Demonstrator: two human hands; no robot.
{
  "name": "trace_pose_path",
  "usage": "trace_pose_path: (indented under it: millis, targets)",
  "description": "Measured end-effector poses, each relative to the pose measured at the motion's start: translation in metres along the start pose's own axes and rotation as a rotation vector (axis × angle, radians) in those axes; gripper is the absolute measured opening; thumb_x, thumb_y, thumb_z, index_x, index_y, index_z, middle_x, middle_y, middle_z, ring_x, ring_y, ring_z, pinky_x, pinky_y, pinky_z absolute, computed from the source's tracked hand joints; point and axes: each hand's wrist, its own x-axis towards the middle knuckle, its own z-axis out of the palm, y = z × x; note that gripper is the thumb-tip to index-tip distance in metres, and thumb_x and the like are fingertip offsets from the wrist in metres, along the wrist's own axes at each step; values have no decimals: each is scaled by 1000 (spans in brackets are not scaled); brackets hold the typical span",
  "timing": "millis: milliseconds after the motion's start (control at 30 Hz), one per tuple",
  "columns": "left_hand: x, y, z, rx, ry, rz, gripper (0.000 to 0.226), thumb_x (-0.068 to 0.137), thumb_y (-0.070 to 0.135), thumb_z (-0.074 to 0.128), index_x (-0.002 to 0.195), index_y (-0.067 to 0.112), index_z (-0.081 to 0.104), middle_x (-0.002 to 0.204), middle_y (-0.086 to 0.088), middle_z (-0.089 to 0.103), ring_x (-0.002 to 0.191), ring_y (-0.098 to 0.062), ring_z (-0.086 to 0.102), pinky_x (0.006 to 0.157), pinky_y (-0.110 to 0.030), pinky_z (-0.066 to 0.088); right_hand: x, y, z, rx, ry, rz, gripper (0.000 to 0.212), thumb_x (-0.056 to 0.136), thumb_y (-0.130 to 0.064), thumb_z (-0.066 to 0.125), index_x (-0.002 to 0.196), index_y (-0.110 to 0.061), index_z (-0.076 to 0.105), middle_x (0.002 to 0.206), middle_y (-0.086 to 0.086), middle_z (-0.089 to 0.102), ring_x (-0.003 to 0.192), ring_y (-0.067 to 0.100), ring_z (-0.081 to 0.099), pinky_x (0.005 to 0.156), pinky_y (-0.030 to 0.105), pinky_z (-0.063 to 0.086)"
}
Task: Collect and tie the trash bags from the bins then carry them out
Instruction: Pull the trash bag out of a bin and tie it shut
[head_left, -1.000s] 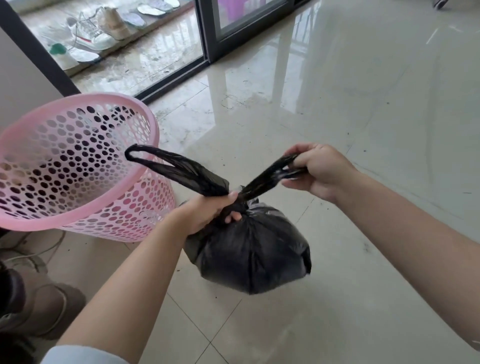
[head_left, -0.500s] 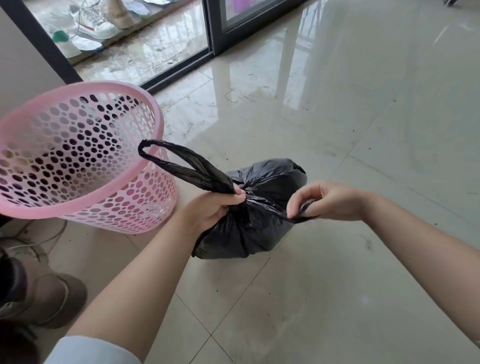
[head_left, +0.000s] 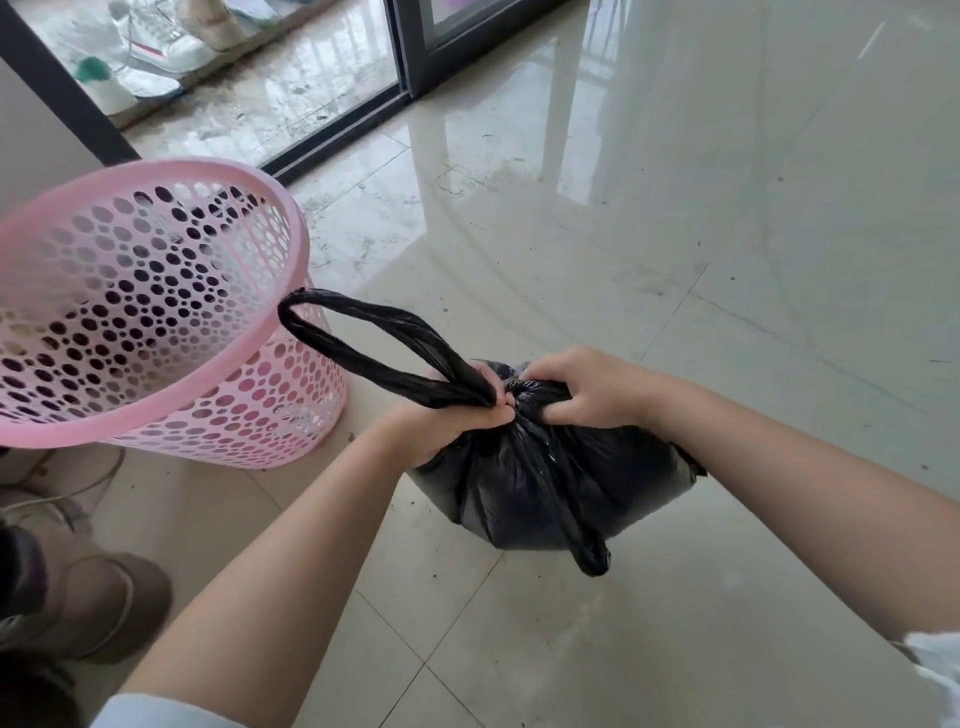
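At nine o'clock a pink perforated bin (head_left: 150, 312) stands on the floor, no bag in it. Your left hand (head_left: 447, 423) is closed around one black handle loop (head_left: 363, 345) at the neck of the trash bag (head_left: 545, 483), at centre. Your right hand (head_left: 587, 387), toward three o'clock, pinches the gathered neck; the other loop (head_left: 582, 540) hangs toward five o'clock. You seem mid-tying; next, probably cross the loops and cinch the knot.

Person: two bare forearms; left hand (head_left: 447, 423), right hand (head_left: 587, 387); pale sleeves (head_left: 156, 712) pushed above elbows.
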Motion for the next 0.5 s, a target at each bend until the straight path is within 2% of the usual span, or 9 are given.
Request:
trace_pose_path:
  millis: [100, 233, 267, 300, 333, 367, 400, 433, 500]
  targets:
    - [3, -7, 0, 104, 165, 46, 22, 60, 14, 68, 50, 33, 66, 57, 19, 66, 66, 0, 60, 79, -24, 47, 5, 2, 9, -66, 82, -18, 18, 83, -7, 55, 96, 4, 62, 96, 20, 66, 92, 30, 58, 70, 30, 35]
    - [1, 4, 4, 347, 364, 92, 25, 78, 1, 66, 63, 21, 59, 64, 15, 63, 57, 12, 58, 56, 1, 41, 6, -1, 20, -148, 136, -33, 13, 85, -11, 53, 84, 1, 57, 95, 18, 63, 91, 30, 57, 75, 35, 40]
    - [2, 5, 7, 427, 412, 56, 19, 84, 1, 61, 68, 12, 59, 72, 3, 65, 61, 11, 60, 50, 1, 38, 5, -2, 24, -144, 138, -38, 13, 86, -12, 53, 80, -2, 53, 94, 18, 62, 91, 30, 56, 76, 35, 41]
    - [1, 7, 9, 494, 443, -31, 12, 89, 3, 56, 81, 0, 64, 86, -13, 67, 76, 8, 64, 47, -2, 36, 5, -4, 27, -140, 138, -42, 13, 86, -13, 52, 76, -6, 48, 94, 19, 62, 91, 30, 56, 77, 36, 41]
    - [2, 4, 8, 524, 485, -122, 20, 93, 6, 51, 101, -6, 63, 107, -24, 65, 102, -9, 65, 52, -7, 38, 4, -5, 30, -140, 143, -46, 14, 87, -14, 52, 76, -8, 46, 95, 19, 61, 92, 30, 55, 79, 37, 42]
    - [5, -2, 8, 513, 474, -169, 28, 94, 7, 48, 115, -9, 58, 120, -28, 59, 114, -24, 59, 66, -18, 43, 4, -6, 31, -145, 151, -49, 13, 88, -15, 51, 78, -7, 48, 96, 19, 61, 93, 31, 55, 79, 37, 42]
    - [10, -6, 9, 497, 463, -134, 27, 93, 5, 47, 115, -9, 56, 116, -30, 59, 111, -32, 58, 74, -26, 46, 3, -5, 32, -155, 165, -53, 13, 88, -15, 51, 82, -3, 51, 98, 19, 60, 94, 31, 55, 79, 37, 41]
    - [11, -6, 8, 473, 469, -72, 21, 92, 2, 47, 107, -7, 57, 102, -28, 62, 99, -29, 62, 75, -28, 49, 1, -4, 32, -168, 179, -57, 15, 88, -14, 51, 86, 1, 53, 99, 20, 61, 94, 31, 55, 78, 35, 40]
    - [10, -5, 12, 418, 406, -58, 18, 92, 0, 45, 96, 4, 61, 88, -12, 62, 87, -11, 63, 74, -24, 50, -2, 1, 31, -183, 204, -72, 18, 88, -12, 51, 91, 5, 55, 100, 20, 61, 95, 31, 55, 72, 30, 33]
